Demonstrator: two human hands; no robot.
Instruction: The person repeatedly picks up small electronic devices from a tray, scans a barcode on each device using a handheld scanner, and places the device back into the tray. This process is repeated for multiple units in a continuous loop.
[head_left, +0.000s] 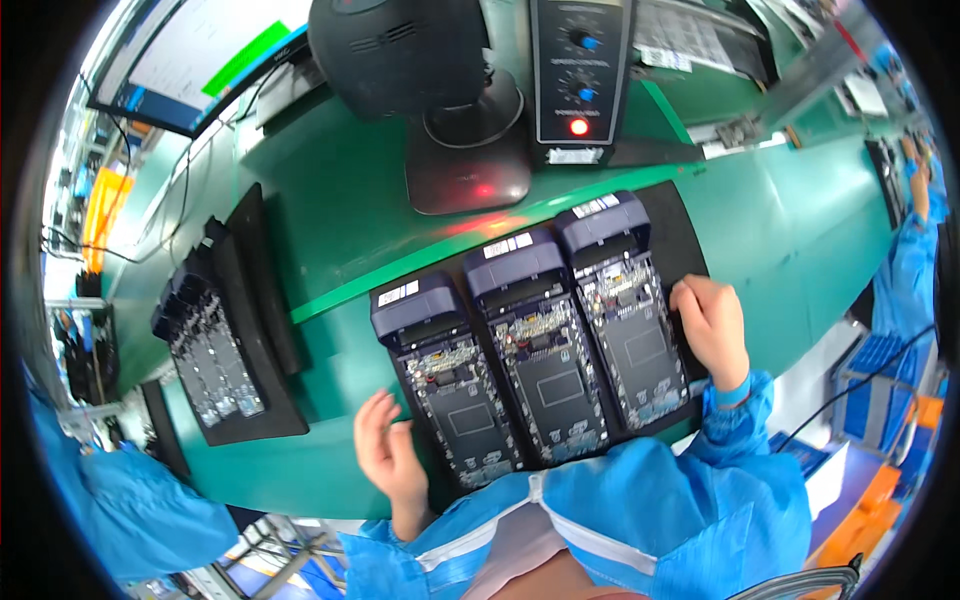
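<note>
Three dark handheld devices lie side by side on a black tray (680, 225), their green-black circuit boards showing: the left device (455, 385), the middle device (545, 360) and the right device (630, 320). Each has a raised dark housing with a white label at its far end. My left hand (388, 450) is just left of the left device, fingers apart and slightly bent, holding nothing. At the tray's right edge, beside the right device, my right hand (712, 325) is closed with curled fingers. What its fingers grip, if anything, is hidden.
A black scanner on a stand (465, 150) stands beyond the tray, beside a control box (580, 75) with blue knobs and a lit red switch. Another black tray (270, 400) with similar devices sits left. A monitor (200, 60) is far left. Other people in blue sleeves (905, 265) are at both sides.
</note>
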